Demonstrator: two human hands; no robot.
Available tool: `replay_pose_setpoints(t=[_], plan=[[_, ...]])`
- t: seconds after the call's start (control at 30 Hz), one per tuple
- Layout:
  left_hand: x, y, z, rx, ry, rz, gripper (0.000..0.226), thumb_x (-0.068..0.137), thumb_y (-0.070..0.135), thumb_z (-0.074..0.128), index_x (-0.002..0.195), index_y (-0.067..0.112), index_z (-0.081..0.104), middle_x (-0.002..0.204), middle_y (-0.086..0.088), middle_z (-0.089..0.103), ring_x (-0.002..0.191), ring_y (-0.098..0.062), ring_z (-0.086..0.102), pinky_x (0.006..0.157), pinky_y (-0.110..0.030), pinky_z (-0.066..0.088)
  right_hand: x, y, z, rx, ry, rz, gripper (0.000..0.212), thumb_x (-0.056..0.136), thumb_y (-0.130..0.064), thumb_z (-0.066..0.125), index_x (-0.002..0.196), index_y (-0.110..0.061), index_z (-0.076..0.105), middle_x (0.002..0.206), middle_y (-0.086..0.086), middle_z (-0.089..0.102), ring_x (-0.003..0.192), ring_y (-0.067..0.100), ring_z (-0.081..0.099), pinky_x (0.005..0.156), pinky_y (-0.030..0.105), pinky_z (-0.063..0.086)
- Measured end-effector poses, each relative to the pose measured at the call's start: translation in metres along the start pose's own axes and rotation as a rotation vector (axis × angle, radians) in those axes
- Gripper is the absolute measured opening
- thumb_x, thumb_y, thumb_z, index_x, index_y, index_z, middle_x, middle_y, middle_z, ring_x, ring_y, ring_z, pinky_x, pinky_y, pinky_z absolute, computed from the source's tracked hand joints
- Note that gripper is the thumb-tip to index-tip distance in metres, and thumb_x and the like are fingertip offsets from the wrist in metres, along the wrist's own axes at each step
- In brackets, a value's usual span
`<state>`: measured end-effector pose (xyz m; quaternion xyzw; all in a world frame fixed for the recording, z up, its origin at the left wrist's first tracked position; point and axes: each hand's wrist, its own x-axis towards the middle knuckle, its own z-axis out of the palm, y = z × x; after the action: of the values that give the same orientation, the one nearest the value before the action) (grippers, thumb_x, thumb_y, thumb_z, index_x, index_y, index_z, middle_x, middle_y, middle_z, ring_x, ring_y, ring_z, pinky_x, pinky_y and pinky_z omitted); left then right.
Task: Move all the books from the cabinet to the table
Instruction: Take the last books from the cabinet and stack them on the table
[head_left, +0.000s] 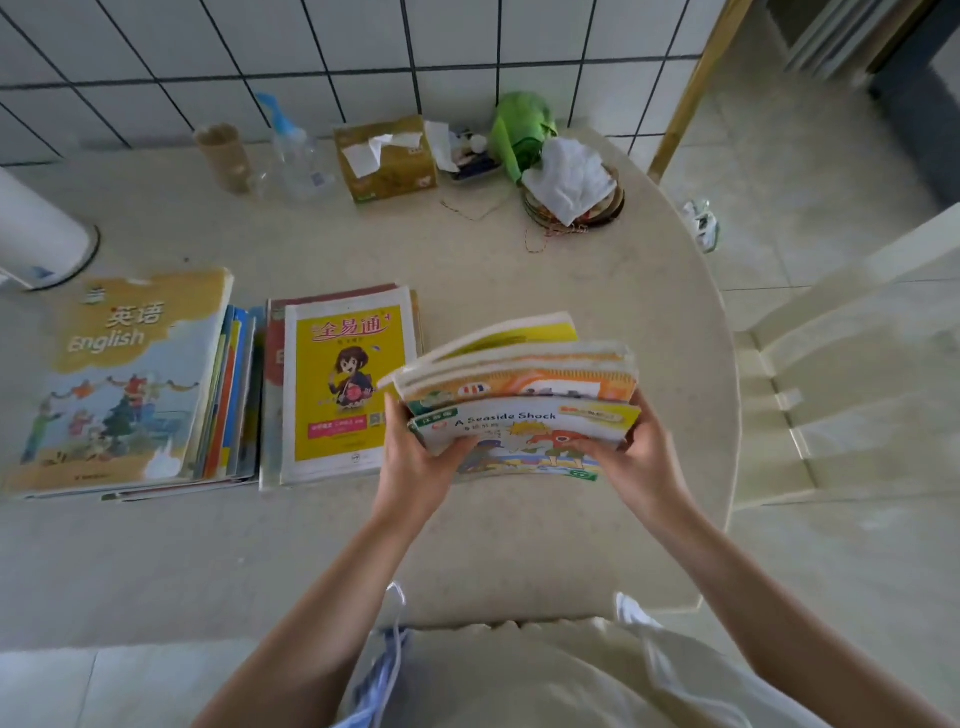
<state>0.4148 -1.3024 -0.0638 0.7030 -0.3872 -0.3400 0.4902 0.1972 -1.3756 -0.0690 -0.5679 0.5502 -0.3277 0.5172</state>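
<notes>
- Head camera, looking down: we hold a small bundle of thin paperbacks (519, 400) above the pale worktop (311, 545), just to the right of two piles already lying there.
- Our left hand (415, 462) clamps the bundle's left edge, thumb on the top cover; our right hand (631, 457) closes on the right edge, fingers (592, 448) curled over the "A Seaside Shock" cover. Both hands are closed on the books, nothing else in them.
- On the left lies the pile topped by an English textbook (119, 374); beside it, nearly touching, the pile topped by a yellow workbook (348, 384).
- We judge these books light but floppy: soft covers, loose pages fanning at the far side, glossy jackets that could slide over one another. A hold at both side edges, squeezing the stack together, seems safest.
- Along the tiled wall stand a tissue box (384, 158), a spray bottle (293, 150) and a paper cup (223, 156), well apart from the books.
- No cabinet is in view, so we cannot tell how many books remain.
</notes>
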Motion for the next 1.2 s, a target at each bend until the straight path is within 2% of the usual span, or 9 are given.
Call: replay_pose_setpoints(t=[0.1,0.23,0.37,0.53,0.6,0.67,0.83,1.0,1.2], plan=[[-0.003,-0.009,0.002,0.065,-0.013,-0.013,0.065,0.071,0.001,0.083,0.106,0.037,0.043,0.099,0.03,0.062,0.095,0.011,0.06,0.078,-0.016,0.053,-0.004,0.012,-0.005,-0.013,0.009,-0.008,0.051,0.071,-0.003,0.081,0.101,-0.038,0.059,0.094,-0.015,0.072,0.09,0.005,0.069,0.078,0.022,0.054],[-0.009,-0.013,0.007,0.127,-0.043,-0.003,0.057,0.073,0.006,0.083,0.105,0.036,0.047,0.094,0.027,0.061,0.09,0.02,0.057,0.075,-0.003,0.046,-0.002,0.019,-0.02,0.024,-0.058,0.002,0.059,0.064,-0.031,0.086,0.113,-0.012,0.059,0.1,-0.011,0.072,0.094,0.007,0.068,0.084,0.024,0.053],[-0.01,-0.026,0.005,0.178,-0.146,0.019,0.061,0.073,0.008,0.082,0.125,0.012,0.052,0.105,0.041,0.058,0.098,0.012,0.06,0.079,-0.006,0.047,0.007,0.029,-0.029,-0.088,-0.272,0.002,0.09,0.069,0.013,0.076,0.143,-0.013,0.031,0.129,-0.023,0.051,0.118,-0.003,0.052,0.097,0.019,0.046],[-0.012,-0.031,0.007,0.193,-0.199,0.038,0.06,0.074,0.013,0.083,0.126,0.008,0.055,0.117,0.049,0.042,0.107,0.014,0.053,0.091,-0.01,0.045,0.017,0.037,-0.031,-0.124,-0.563,0.138,0.101,0.074,0.016,0.069,0.145,-0.031,0.015,0.134,-0.027,0.03,0.118,-0.012,0.043,0.1,0.03,0.049],[-0.01,-0.03,0.009,0.174,-0.198,-0.001,0.06,0.072,0.012,0.084,0.124,0.019,0.055,0.113,0.046,0.048,0.105,0.015,0.053,0.09,-0.008,0.045,0.021,0.04,-0.027,-0.199,-0.522,0.106,0.101,0.075,0.011,0.072,0.147,-0.025,0.012,0.137,-0.029,0.024,0.12,-0.021,0.033,0.103,0.012,0.039],[-0.007,-0.032,0.009,0.16,-0.192,-0.067,0.058,0.07,0.013,0.085,0.115,0.034,0.056,0.108,0.03,0.061,0.101,0.008,0.059,0.089,-0.015,0.051,0.027,0.044,-0.026,-0.193,-0.483,0.094,0.098,0.073,0.014,0.072,0.147,-0.017,0.017,0.135,-0.022,0.034,0.116,-0.016,0.04,0.095,0.003,0.036],[-0.001,-0.038,0.014,0.071,-0.179,-0.217,0.042,0.071,0.009,0.085,0.094,0.036,0.061,0.092,0.013,0.07,0.087,0.004,0.065,0.083,-0.025,0.057,0.037,0.048,-0.028,-0.218,-0.442,0.089,0.071,0.068,0.016,0.076,0.129,0.009,0.04,0.122,0.004,0.051,0.1,-0.017,0.054,0.088,0.014,0.049],[0.003,-0.037,0.018,-0.005,-0.141,-0.25,0.04,0.069,0.008,0.086,0.1,0.027,0.069,0.096,0.002,0.074,0.093,-0.013,0.07,0.085,-0.04,0.058,0.036,0.043,-0.019,-0.193,-0.409,0.215,0.032,0.084,0.025,0.048,0.102,0.002,0.061,0.07,-0.013,0.072,0.057,-0.007,0.065,0.053,0.009,0.05],[-0.001,-0.041,0.019,0.018,-0.13,-0.32,0.04,0.07,0.017,0.087,0.105,0.022,0.069,0.098,0.004,0.074,0.094,-0.01,0.069,0.089,-0.043,0.056,0.023,0.042,-0.014,-0.053,-0.319,0.239,0.038,0.075,0.019,0.068,0.091,-0.016,0.062,0.067,-0.035,0.065,0.07,-0.018,0.061,0.067,0.0,0.044]])
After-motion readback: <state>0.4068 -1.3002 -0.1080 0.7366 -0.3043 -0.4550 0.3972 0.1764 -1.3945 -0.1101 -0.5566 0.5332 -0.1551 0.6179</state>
